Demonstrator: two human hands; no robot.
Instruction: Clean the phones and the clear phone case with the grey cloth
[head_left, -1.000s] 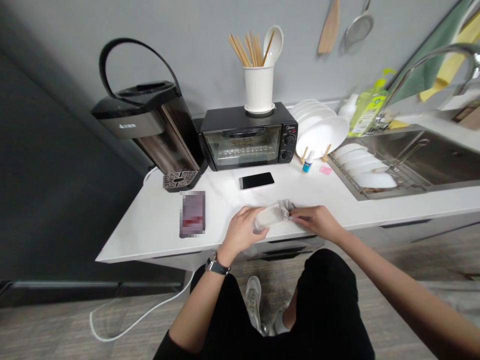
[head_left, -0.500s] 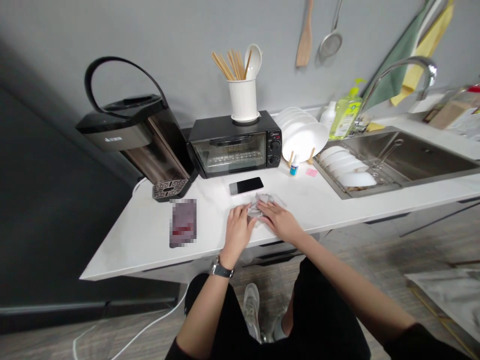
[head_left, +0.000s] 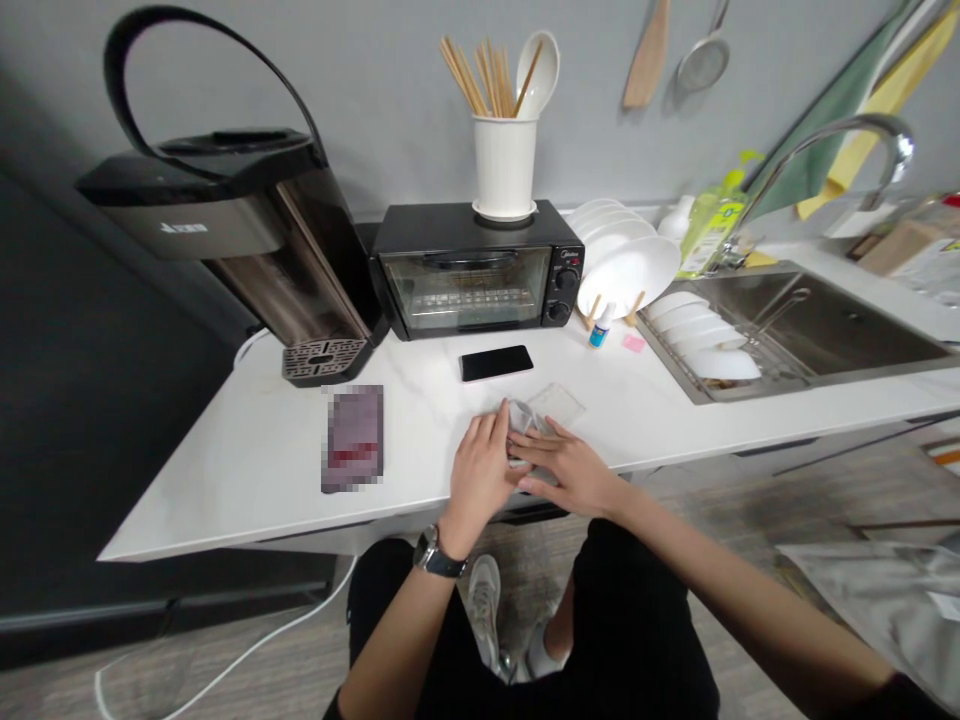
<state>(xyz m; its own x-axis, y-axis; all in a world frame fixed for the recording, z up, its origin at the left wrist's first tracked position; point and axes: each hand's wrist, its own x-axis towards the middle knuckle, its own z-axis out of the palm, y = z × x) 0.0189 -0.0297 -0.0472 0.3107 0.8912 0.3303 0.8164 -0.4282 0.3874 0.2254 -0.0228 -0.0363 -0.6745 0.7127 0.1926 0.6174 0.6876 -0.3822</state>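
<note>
Near the counter's front edge, my left hand (head_left: pixel 484 462) and my right hand (head_left: pixel 571 468) meet over a bunched pale grey cloth (head_left: pixel 523 416). Fingers of both hands press and fold the cloth, hiding much of it. Just behind my right fingers lies a clear, flat rectangular piece that looks like a transparent phone case (head_left: pixel 561 402). A smartphone (head_left: pixel 496 363) with a dark screen lies farther back, touched by neither hand. To its right stand a small white-and-blue bottle (head_left: pixel 601 328) and a pink slip (head_left: pixel 634 343) lying flat.
A black toaster oven (head_left: pixel 472 290) carries a white holder (head_left: pixel 505 165) of chopsticks and a spoon. At left stands a tall water dispenser (head_left: pixel 247 260), with a blurred purple item (head_left: pixel 354 435) before it. Racked plates (head_left: pixel 630 275) and a sink (head_left: pixel 832 335) occupy the right.
The cloth is gathered more tightly and has come toward the counter's front edge with both hands. The clear flat piece behind it now shows. The view has moved closer.
</note>
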